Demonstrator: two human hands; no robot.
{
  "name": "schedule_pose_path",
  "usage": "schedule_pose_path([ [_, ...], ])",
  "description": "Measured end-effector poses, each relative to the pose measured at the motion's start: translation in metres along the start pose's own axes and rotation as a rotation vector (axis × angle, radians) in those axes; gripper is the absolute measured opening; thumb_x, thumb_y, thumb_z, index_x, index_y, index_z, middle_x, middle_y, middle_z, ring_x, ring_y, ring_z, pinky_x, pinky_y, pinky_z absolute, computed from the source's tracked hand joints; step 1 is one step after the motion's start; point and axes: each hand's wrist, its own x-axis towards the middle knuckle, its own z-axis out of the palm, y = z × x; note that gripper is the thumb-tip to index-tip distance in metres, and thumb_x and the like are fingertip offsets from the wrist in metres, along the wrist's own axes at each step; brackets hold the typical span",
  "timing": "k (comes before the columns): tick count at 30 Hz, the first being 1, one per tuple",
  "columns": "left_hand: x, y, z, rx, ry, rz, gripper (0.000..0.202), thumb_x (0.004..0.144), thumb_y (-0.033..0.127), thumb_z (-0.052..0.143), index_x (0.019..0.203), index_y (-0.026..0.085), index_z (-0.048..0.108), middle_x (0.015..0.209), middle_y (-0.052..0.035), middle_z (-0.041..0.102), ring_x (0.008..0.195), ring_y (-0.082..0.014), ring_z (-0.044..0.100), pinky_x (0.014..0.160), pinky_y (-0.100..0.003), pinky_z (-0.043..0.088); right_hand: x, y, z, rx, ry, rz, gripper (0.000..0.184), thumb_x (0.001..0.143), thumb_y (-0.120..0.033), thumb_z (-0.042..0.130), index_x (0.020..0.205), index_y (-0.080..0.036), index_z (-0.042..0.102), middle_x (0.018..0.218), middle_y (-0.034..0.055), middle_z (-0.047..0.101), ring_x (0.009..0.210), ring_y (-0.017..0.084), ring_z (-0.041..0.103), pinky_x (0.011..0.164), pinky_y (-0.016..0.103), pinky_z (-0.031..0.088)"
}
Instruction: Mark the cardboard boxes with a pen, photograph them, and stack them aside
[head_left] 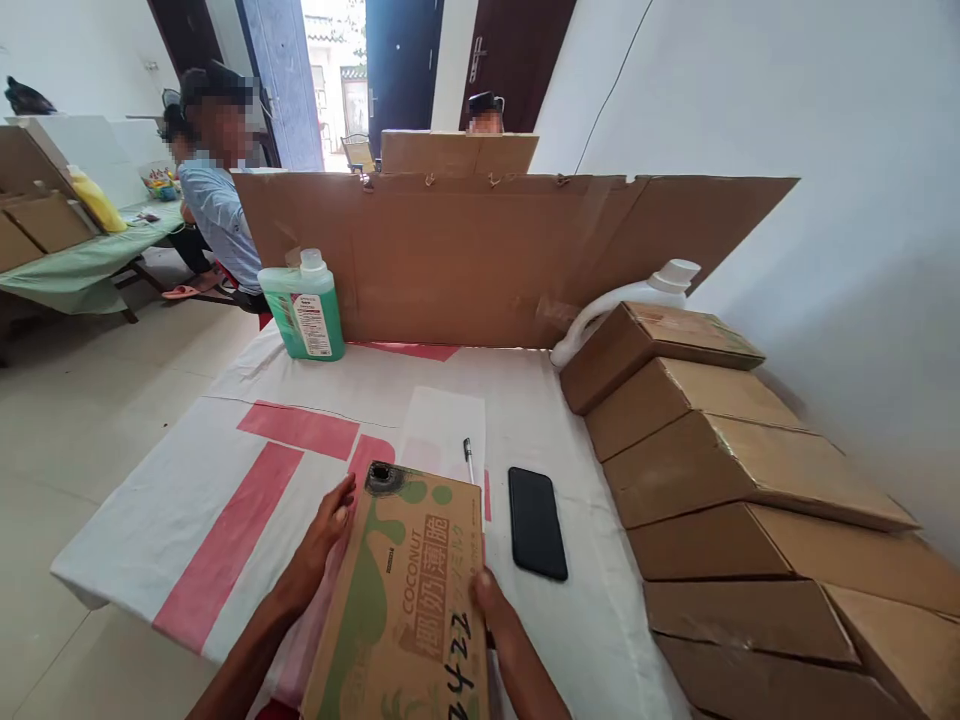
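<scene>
COCONUT box [397, 600] sits just L of the phone [538, 523], held b/w both hands: L hand [328, 530] on its far-L edge, R hand [499, 615] w/ thumb over the R edge. Hands apart from each other, both clamped on the box.

Progress, my read: box is in hand, top face looks intact, no flap lifted. Stacked boxes [667, 462] R of phone aren't being handled; neither are the pen [468, 458] & paper [442, 415], beyond & L of phone. How much is left, can't tell.

Hard to see: near end of box is cut off by frame, so the "2422"-ish handwriting may be incomplete. Dark round mark [384, 478] at far-L corner: hole or stain, unclear. R fingers mostly hidden; box underside too, so can't tell if it's on the table. Cardboard panel [465, 255] well beyond phone hides most of a person [486, 118].
</scene>
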Motion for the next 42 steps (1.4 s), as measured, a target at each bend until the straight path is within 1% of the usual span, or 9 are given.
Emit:
schedule_pose_path([
  [4,0.032,0.025,0.009,-0.095,-0.172,-0.035,0.079,0.089,0.059,0.063,0.155,0.024,0.037,0.164,-0.0111,0.038,0.149,-0.0353,0.037,0.119,-0.049,0.036,0.039,-0.020,-0.029,-0.367,0.176,-0.091,0.069,0.092,-0.075,0.033,0.101,-0.020,0.073,0.088,0.0123,0.076,0.075,0.029,0.070,0.058,0.036,0.052],
  [8,0.030,0.039,0.016,-0.127,-0.276,-0.075,0.077,0.084,0.053,0.072,0.149,0.027,0.040,0.150,-0.0116,0.055,0.137,-0.0367,0.052,0.106,-0.047,0.048,0.091,-0.030,-0.040,-0.731,0.178,-0.172,0.033,0.091,-0.049,0.050,0.074,-0.022,0.059,0.066,0.0051,0.066,0.063,0.022,0.063,0.059,0.030,0.040],
  [13,0.024,0.039,0.020,-0.108,-0.284,-0.002,0.060,0.083,0.049,0.073,0.133,0.025,0.049,0.134,-0.0098,0.062,0.126,-0.0332,0.058,0.100,-0.043,0.051,0.124,-0.028,-0.032,-0.784,0.192,-0.176,0.018,0.077,-0.026,0.062,0.063,-0.024,0.053,0.061,0.0013,0.061,0.061,0.020,0.058,0.059,0.030,0.032],
  [18,0.024,0.037,0.026,-0.099,-0.268,0.042,0.061,0.084,0.047,0.073,0.134,0.025,0.047,0.130,-0.0095,0.060,0.124,-0.0304,0.056,0.100,-0.041,0.048,0.110,-0.055,-0.052,-0.697,0.374,-0.226,0.023,0.083,-0.036,0.058,0.065,-0.024,0.049,0.057,-0.0001,0.058,0.056,0.019,0.056,0.056,0.029,0.036],
  [21,0.026,0.041,0.030,-0.022,-0.257,0.088,0.062,0.083,0.045,0.074,0.136,0.024,0.048,0.130,-0.0099,0.059,0.123,-0.0301,0.057,0.101,-0.041,0.047,0.081,-0.088,-0.048,-0.328,0.467,-0.365,0.028,0.088,-0.050,0.059,0.088,-0.022,0.055,0.073,0.0025,0.067,0.061,0.019,0.063,0.053,0.028,0.045],
  [25,0.029,0.049,0.040,0.053,-0.246,0.170,0.065,0.080,0.041,0.078,0.136,0.024,0.051,0.131,-0.0106,0.059,0.127,-0.0313,0.054,0.106,-0.045,0.045,0.042,-0.112,0.001,0.069,0.177,-0.467,0.027,0.084,-0.045,0.075,0.092,-0.021,0.065,0.079,0.0027,0.072,0.063,0.016,0.067,0.053,0.024,0.051],
  [30,0.026,0.054,0.045,0.082,-0.242,0.226,0.063,0.080,0.035,0.077,0.137,0.025,0.051,0.133,-0.0113,0.057,0.127,-0.0317,0.054,0.108,-0.047,0.044,0.033,-0.096,0.049,0.013,0.001,-0.432,0.017,0.090,-0.038,0.071,0.098,-0.023,0.069,0.078,-0.0010,0.072,0.065,0.013,0.068,0.069,0.026,0.056],
  [37,0.021,0.051,0.040,0.099,-0.215,0.216,0.064,0.083,0.036,0.074,0.139,0.024,0.046,0.137,-0.0128,0.056,0.129,-0.0315,0.053,0.110,-0.048,0.041,0.035,-0.083,0.049,-0.134,-0.004,-0.461,0.019,0.095,-0.040,0.064,0.091,-0.022,0.064,0.067,-0.0037,0.063,0.054,0.011,0.056,0.056,0.024,0.046],
  [42,0.018,0.051,0.035,0.084,-0.207,0.179,0.063,0.082,0.042,0.073,0.137,0.024,0.047,0.137,-0.0122,0.057,0.127,-0.0316,0.056,0.107,-0.046,0.045,0.044,-0.103,0.043,-0.109,0.131,-0.497,0.023,0.096,-0.044,0.060,0.090,-0.022,0.060,0.096,0.0019,0.070,0.057,0.009,0.057,0.057,0.024,0.048],
])
